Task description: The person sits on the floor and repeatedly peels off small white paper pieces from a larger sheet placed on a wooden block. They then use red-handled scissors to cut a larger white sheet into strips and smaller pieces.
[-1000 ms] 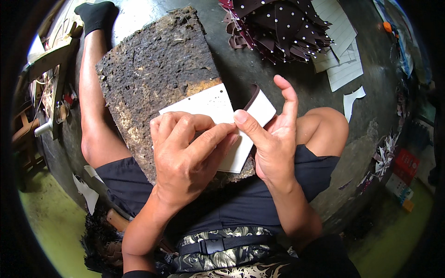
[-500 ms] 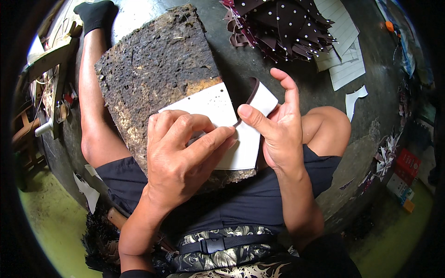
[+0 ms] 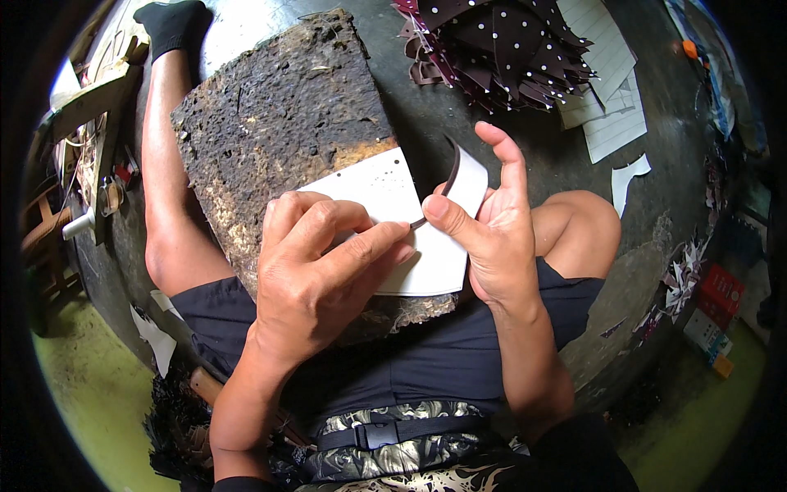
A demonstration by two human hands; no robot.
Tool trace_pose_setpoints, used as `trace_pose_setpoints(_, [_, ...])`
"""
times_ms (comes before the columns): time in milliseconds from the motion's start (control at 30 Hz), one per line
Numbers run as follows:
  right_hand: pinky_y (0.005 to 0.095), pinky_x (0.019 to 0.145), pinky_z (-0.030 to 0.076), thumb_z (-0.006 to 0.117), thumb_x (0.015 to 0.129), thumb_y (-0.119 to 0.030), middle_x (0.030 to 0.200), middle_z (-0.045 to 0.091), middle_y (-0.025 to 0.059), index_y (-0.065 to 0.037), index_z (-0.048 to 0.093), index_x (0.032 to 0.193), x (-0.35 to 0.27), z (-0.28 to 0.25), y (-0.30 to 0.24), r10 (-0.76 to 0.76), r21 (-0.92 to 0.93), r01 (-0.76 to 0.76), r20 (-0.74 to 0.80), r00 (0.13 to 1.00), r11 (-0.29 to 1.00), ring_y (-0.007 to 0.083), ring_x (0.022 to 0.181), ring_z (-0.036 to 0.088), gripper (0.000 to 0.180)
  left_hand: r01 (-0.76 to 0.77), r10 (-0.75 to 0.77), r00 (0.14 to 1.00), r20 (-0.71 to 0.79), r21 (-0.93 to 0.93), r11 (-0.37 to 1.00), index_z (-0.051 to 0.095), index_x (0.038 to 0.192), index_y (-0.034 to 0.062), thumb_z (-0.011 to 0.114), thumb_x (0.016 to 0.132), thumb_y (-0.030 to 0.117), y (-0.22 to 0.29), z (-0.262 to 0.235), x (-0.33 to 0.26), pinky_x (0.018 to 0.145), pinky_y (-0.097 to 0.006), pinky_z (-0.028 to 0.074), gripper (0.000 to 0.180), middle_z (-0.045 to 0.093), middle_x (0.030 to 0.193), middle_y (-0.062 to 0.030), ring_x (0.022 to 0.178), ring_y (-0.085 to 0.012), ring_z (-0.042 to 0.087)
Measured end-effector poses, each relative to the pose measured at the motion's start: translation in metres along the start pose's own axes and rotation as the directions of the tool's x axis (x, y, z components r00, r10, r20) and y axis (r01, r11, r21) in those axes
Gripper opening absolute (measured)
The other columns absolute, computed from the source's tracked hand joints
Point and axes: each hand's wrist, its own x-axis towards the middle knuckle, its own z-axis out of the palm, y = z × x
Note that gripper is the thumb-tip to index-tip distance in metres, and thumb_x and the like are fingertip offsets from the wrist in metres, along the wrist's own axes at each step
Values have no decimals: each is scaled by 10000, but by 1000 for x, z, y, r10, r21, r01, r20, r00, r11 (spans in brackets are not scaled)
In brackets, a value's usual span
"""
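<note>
A white piece with a dark brown edge (image 3: 470,178), bent upward at its far end, is between my hands. My right hand (image 3: 498,234) grips it with the thumb in front and fingers behind, the index finger raised. My left hand (image 3: 316,262) is closed, its index fingertip pressed to the dark edge beside the right thumb; the left thumb is mostly hidden. Under the left hand lies a white sheet (image 3: 381,182) with small dark dots and holes. Both rest over a thick, pitted dark board (image 3: 279,107) lying across my lap.
A pile of dark brown polka-dotted cut pieces (image 3: 500,49) lies on the floor beyond the board, next to lined paper sheets (image 3: 611,123). A wooden frame (image 3: 94,107) stands at the left. Scraps and a red box (image 3: 721,291) lie at the right.
The bent end of the white piece has turned and now shows more edge-on. The left hand has shifted slightly left, and the board and sheet a little right.
</note>
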Motion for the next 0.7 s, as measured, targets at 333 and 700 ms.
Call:
trace_pose_setpoints(333, [227, 828, 551, 872, 952, -39, 1015, 700, 14, -77, 488, 1534, -2, -5, 11, -76, -228, 76, 11, 997, 971, 66, 908, 658, 699, -12, 12, 1000, -1, 22, 1000, 848, 1074, 182, 941, 793, 198, 2, 2, 1, 786, -388, 447, 297, 675, 975, 32, 892, -201, 606])
trace_pose_setpoints(700, [223, 810, 555, 873, 952, -35, 987, 721, -7, -64, 626, 1349, -2, -9, 19, 52, 64, -47, -72, 996, 997, 64, 894, 676, 469, -17, 17, 999, -28, 7, 1000, 835, 1073, 174, 950, 790, 193, -1, 4, 0, 782, -383, 448, 306, 670, 965, 28, 878, -201, 601])
